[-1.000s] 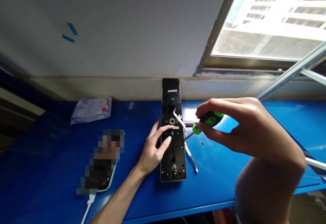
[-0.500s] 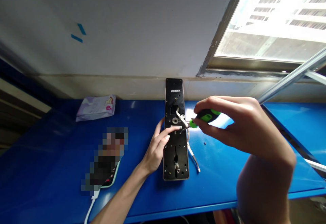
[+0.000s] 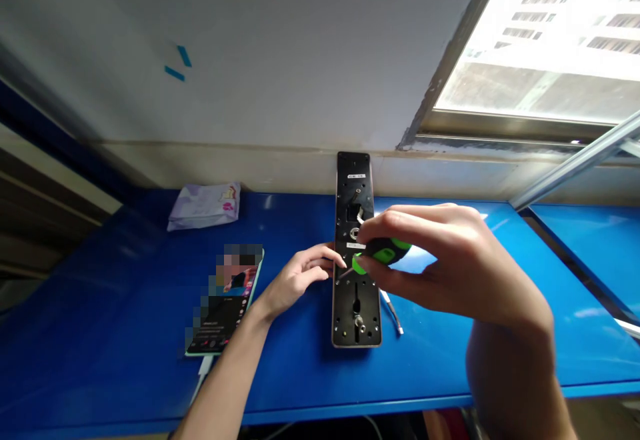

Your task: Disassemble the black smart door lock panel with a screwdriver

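Observation:
A long black door-lock panel (image 3: 345, 300) lies back side up on the blue table, with screw holes, white labels and a metal post near its bottom end. My right hand (image 3: 440, 253) grips a green and black screwdriver (image 3: 385, 253), whose shaft slants down-left to the panel's left side. At the panel's left edge, my left hand (image 3: 297, 280) is open, its fingers stretched out and the index fingertip on the panel beside the screwdriver's shaft. A white cable (image 3: 387, 300) comes out from under the panel's right side; my right hand hides part of it.
On the left, a phone (image 3: 225, 313) with a green edge lies plugged into a white charging cable (image 3: 204, 368). Behind it sits a pale purple packet (image 3: 205, 207). The wall (image 3: 300, 80) and a window (image 3: 545, 60) bound the blue table (image 3: 290, 377) at the back.
The screwdriver has moved with my right hand from the panel's right side to its left side. My left hand has drawn back toward the panel's left edge. The whole view has shifted slightly.

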Demonstrator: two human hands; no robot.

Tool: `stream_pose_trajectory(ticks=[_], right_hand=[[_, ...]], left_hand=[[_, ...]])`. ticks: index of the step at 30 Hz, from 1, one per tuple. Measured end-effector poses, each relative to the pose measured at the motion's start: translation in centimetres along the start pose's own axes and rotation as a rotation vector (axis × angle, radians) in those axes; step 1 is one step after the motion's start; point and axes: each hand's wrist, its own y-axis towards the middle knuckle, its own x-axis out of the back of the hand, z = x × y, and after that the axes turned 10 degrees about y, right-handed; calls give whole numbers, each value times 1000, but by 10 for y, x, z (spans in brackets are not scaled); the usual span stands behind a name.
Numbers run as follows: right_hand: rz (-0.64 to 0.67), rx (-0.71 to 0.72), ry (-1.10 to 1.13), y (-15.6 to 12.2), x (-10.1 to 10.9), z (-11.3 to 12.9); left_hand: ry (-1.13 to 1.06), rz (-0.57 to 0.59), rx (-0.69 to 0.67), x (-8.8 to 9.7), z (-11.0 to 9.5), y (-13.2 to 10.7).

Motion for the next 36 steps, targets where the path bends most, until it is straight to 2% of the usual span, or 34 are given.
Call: stream_pose_trajectory(ticks=[2, 6, 17, 22, 24, 28, 31, 36], right_hand=[[38, 0, 8, 2, -4, 0], [66, 8, -9, 3, -8, 1], [-17, -43, -115, 3, -17, 8], [108, -73, -16, 0, -16, 14], [88, -101, -54, 0, -18, 17], [-37, -151, -311, 2, -29, 25], [-78, -145, -405, 5, -36, 30], [19, -55, -185, 3, -34, 29]], left_hand=[[29, 33, 10, 5, -4, -2], [68, 13, -35, 3, -2, -2], [58, -9, -57, -1, 1, -2], [74, -1, -76, -2, 0, -2], [99, 12, -85, 0, 0, -3], [140, 92, -98, 1, 1, -7], [164, 80, -67, -3, 6, -11], [147, 64, 1, -9, 18, -12]])
